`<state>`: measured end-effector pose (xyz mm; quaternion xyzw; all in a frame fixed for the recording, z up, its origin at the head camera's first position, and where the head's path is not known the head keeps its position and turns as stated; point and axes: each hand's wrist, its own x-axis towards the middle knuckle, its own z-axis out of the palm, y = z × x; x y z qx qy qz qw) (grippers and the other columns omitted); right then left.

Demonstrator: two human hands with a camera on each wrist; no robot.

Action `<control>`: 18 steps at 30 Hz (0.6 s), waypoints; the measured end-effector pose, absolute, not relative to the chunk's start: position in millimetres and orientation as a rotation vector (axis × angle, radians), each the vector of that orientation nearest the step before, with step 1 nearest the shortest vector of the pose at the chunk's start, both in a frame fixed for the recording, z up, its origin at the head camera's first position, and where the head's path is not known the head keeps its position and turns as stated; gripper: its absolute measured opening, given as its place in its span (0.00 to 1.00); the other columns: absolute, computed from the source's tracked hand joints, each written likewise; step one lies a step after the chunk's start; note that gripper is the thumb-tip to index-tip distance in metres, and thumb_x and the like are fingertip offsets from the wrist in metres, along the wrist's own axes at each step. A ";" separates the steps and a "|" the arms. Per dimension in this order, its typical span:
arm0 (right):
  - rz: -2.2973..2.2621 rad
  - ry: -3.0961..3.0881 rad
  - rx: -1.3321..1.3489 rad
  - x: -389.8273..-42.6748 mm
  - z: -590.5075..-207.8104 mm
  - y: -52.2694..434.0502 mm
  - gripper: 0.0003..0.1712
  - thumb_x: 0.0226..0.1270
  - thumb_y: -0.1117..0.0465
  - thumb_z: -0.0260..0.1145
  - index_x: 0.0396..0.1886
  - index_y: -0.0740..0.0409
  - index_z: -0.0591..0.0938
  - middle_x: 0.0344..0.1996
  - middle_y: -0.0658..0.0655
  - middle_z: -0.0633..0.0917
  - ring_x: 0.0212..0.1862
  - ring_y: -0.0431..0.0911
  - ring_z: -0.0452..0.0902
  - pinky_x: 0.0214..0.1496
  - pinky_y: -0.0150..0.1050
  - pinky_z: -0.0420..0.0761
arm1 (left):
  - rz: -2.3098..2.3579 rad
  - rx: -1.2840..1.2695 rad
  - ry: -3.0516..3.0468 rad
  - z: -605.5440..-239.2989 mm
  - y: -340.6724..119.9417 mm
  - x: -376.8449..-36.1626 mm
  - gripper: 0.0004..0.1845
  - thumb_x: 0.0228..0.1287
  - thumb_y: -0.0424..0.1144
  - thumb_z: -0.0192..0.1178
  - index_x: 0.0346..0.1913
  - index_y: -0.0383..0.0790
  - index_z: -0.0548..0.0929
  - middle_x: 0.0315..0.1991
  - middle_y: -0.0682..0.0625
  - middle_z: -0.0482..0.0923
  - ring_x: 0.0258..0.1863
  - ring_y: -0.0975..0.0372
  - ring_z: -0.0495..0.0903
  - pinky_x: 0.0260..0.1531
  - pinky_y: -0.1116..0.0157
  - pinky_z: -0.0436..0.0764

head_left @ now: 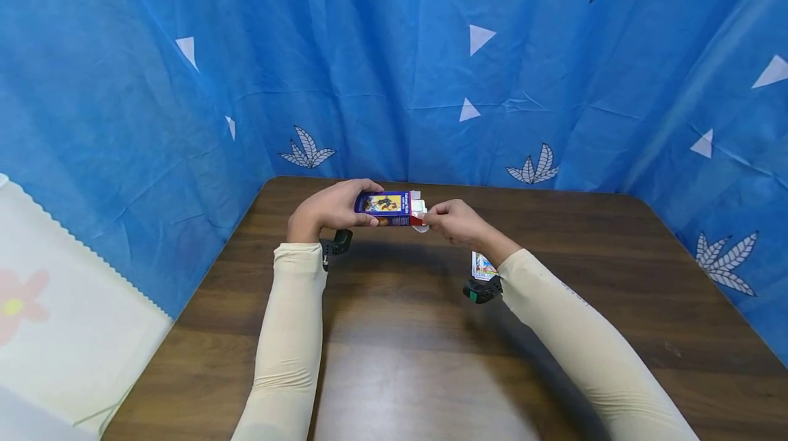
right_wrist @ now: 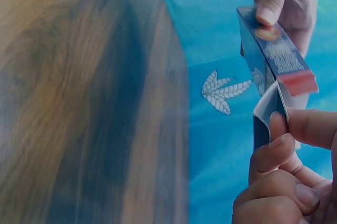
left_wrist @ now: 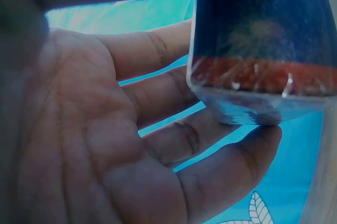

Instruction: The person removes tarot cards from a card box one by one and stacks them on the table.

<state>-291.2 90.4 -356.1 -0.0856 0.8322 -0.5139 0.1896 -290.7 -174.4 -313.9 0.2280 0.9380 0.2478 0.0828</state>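
My left hand (head_left: 337, 207) holds a small blue card box (head_left: 384, 206) with a red edge and a picture on its face, lying sideways above the table. In the left wrist view, the fingers (left_wrist: 231, 166) pass behind the clear-wrapped box (left_wrist: 258, 29). White flaps (head_left: 416, 206) stand out from the box's right end, which is open. There my right hand (head_left: 458, 221) pinches a flap (right_wrist: 271, 109) between thumb and fingers, as the right wrist view shows. Whatever is inside the box cannot be made out.
Printed cards (head_left: 483, 266) lie on the brown wooden table (head_left: 394, 345), partly hidden under the right wrist. A blue curtain (head_left: 382, 72) with leaf prints hangs round the table's back and sides. White cloth (head_left: 68, 318) with a scalloped edge is at the left.
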 end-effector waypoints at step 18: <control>-1.524 2.373 -0.096 -305.9 -371.3 186.1 0.18 0.76 0.55 0.55 0.51 0.67 0.74 0.28 0.47 0.80 0.19 0.38 0.59 0.18 0.31 0.59 | 0.735 0.702 2.793 -313.7 -176.5 -292.8 0.35 0.60 0.48 0.69 0.69 0.44 0.69 0.61 0.44 0.74 0.57 0.52 0.73 0.60 0.51 0.75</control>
